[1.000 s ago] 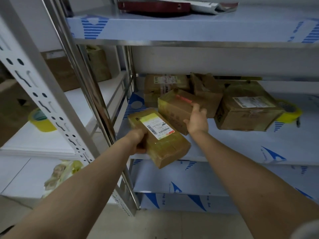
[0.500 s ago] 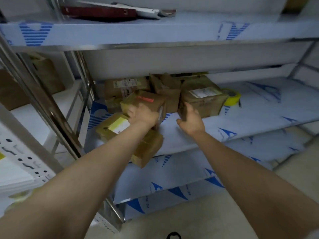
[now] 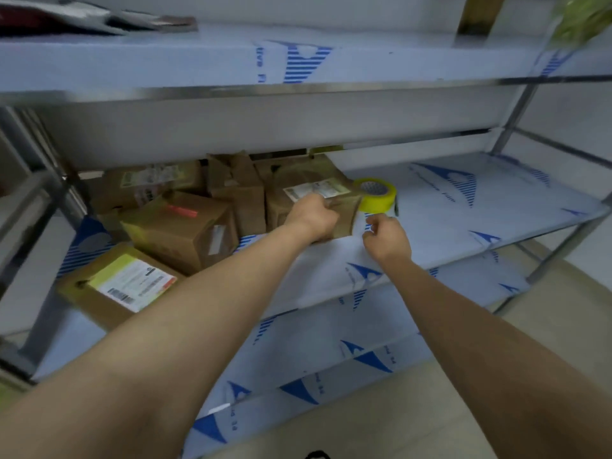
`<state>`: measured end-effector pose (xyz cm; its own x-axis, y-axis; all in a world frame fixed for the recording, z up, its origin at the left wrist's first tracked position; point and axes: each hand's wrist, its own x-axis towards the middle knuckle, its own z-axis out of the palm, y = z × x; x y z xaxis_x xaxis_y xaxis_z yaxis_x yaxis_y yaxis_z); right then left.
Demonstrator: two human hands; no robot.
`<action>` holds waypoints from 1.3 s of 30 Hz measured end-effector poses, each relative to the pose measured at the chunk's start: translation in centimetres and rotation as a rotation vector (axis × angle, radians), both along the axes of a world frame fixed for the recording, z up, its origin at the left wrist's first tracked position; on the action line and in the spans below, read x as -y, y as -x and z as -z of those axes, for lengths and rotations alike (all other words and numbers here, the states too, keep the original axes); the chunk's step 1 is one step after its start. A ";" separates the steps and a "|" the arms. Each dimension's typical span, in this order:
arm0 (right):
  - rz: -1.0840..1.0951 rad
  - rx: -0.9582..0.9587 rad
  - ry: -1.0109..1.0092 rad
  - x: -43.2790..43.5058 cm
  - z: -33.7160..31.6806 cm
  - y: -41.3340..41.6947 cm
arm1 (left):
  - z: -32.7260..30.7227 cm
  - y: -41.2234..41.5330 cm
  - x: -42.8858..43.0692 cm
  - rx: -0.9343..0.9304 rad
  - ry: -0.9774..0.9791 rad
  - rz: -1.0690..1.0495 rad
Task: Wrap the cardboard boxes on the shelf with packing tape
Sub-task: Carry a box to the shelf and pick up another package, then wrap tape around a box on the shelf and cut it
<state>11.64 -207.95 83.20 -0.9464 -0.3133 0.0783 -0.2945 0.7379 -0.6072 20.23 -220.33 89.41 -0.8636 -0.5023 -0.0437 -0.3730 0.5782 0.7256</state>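
Observation:
Several brown cardboard boxes sit on the middle shelf (image 3: 463,226). A taped box with a white label (image 3: 112,286) lies at the front left, alone. Behind it is a box with a red strip (image 3: 178,226). Further right stands a larger labelled box (image 3: 311,180), and my left hand (image 3: 313,215) grips its front right corner. My right hand (image 3: 385,238) hovers just right of that box with fingers loosely curled and nothing in them. A roll of yellow packing tape (image 3: 376,193) lies on the shelf right behind that box, a little beyond my right hand.
An upper shelf (image 3: 298,61) hangs low above the boxes, with flat dark items (image 3: 82,19) on it. More boxes (image 3: 238,183) crowd the back left. A lower shelf (image 3: 314,352) and the floor lie beneath. Metal uprights (image 3: 516,107) frame the right side.
My left hand let go of the labelled front box, which now lies on the shelf, and moved right onto the larger box. My right hand moved right toward the tape. The view swung right.

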 end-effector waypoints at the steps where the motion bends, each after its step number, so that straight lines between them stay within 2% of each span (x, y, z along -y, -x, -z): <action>1: 0.002 0.004 -0.012 -0.7 0.2 1.6 | -0.1 1.3 -0.9 -0.002 0.007 0.001; 7: -0.092 0.001 -0.105 -2.8 1.3 10.9 | -0.2 9.2 -4.6 -0.004 0.043 0.025; 14: -0.366 -0.023 -0.358 -0.4 2.3 18.8 | 0.0 15.3 -5.6 0.019 0.006 -0.037; 21: -0.446 -0.157 -0.557 1.4 3.7 22.3 | 0.6 16.5 -5.4 0.022 -0.060 -0.109; 27: -0.457 -0.297 -0.684 0.4 5.0 21.2 | 1.0 15.0 -5.4 0.009 -0.151 -0.158; 30: -0.437 -0.280 -0.478 -1.7 5.1 19.9 | 1.4 13.7 -5.3 -0.039 -0.250 -0.199; 35: -0.337 -0.015 0.340 -5.0 2.6 14.5 | 2.4 11.7 -5.3 -0.132 -0.350 -0.234; 37: -0.331 0.062 0.482 -6.4 1.6 12.1 | 2.4 11.2 -5.8 -0.182 -0.395 -0.252; 39: -0.342 0.054 0.495 -7.8 1.1 10.4 | 2.0 10.6 -6.7 -0.239 -0.502 -0.293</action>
<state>1.21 -200.12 82.08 -0.8050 -0.5396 0.2467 -0.4243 0.2327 -0.8751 9.61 -213.67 87.46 -0.7079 -0.6883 -0.1587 -0.2583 0.0431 0.9651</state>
